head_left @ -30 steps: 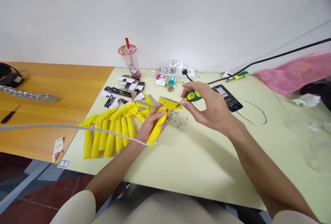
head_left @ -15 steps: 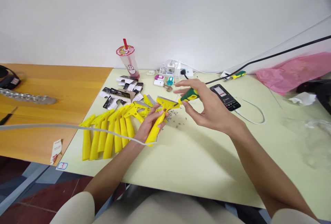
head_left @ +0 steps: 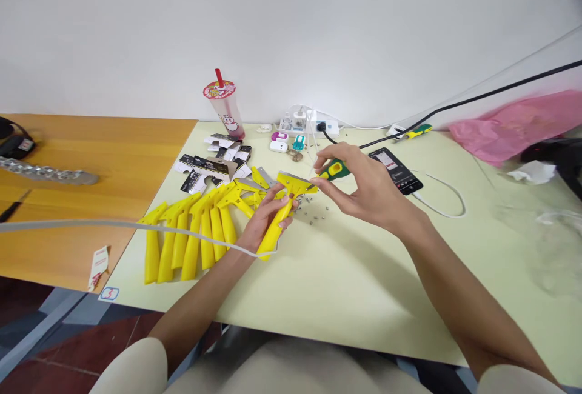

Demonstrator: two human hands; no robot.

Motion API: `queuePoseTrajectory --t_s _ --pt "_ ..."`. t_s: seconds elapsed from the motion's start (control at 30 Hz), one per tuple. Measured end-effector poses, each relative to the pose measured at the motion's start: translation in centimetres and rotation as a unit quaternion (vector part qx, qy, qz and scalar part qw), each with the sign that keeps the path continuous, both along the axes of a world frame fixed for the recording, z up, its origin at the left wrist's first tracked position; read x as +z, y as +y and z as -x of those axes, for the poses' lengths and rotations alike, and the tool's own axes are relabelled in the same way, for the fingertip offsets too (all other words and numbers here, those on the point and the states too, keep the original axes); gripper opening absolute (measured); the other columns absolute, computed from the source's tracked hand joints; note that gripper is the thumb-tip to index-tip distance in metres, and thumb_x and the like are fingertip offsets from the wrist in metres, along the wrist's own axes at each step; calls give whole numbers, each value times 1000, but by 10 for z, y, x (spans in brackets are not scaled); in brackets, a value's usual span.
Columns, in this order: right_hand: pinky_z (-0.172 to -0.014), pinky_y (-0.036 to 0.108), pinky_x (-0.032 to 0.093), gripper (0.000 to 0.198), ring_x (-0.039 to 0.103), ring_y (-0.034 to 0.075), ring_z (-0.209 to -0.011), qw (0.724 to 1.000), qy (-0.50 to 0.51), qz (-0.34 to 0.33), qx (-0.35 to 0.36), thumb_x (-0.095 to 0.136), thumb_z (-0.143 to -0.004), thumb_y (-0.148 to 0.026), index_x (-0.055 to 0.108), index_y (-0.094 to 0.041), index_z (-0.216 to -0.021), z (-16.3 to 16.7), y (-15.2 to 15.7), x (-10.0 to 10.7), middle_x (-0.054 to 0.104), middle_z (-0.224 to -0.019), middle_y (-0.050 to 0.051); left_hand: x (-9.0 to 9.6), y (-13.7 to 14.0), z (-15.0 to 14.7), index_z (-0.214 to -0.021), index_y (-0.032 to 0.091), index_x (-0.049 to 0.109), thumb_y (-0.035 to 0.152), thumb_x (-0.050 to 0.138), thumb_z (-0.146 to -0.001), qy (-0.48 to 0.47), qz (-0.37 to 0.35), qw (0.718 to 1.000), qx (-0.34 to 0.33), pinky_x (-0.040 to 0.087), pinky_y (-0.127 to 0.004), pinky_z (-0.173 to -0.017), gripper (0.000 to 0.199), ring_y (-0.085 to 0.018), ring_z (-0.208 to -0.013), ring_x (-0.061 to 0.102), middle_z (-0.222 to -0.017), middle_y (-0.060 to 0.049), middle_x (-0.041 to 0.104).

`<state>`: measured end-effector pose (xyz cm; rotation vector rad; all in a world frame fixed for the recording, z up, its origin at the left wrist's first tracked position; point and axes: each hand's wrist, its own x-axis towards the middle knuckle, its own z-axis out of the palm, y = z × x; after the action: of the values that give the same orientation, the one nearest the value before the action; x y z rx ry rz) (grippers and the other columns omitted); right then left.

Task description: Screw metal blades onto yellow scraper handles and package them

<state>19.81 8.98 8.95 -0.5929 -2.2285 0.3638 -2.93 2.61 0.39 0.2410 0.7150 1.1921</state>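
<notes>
My left hand (head_left: 266, 217) is closed around a yellow scraper (head_left: 273, 233), its blade end tilted up and away from me. In my right hand (head_left: 364, 185) is a green and yellow screwdriver (head_left: 335, 170), pinched by thumb and fingers. The screwdriver's tip meets the right end of the scraper's head, where a screw seems to sit; the exact contact is too small to make out. Several yellow scraper handles (head_left: 193, 236) lie in a row to the left. Small loose screws or nuts (head_left: 313, 215) are scattered on the table just beyond my left hand.
Black and white cards (head_left: 209, 166) are piled behind the handles, near a drink cup (head_left: 230, 112) with a red straw. At the back stands a power strip (head_left: 330, 127). A phone (head_left: 395, 170), a second screwdriver (head_left: 419, 131) and a pink bag (head_left: 513, 127) lie right. A grey cord (head_left: 113, 223) crosses on the left.
My right fingers, spread around the screwdriver handle before, have closed in on it. The scraper has shifted very slightly; the screwdriver tip stays at the right end of its head.
</notes>
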Motion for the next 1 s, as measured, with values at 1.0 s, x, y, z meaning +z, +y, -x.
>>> queuePoseTrajectory --t_s 1.0 --pt "-89 41 64 45 77 27 -104 997 29 -61 -20 80 -103 -31 58 -30 -142 2 -5 -4 79 -123 8 1 -3 -1 -127 24 67 13 96 -75 7 -29 999 -16 42 -14 -44 62 -14 -84 76 -105 -4 75"
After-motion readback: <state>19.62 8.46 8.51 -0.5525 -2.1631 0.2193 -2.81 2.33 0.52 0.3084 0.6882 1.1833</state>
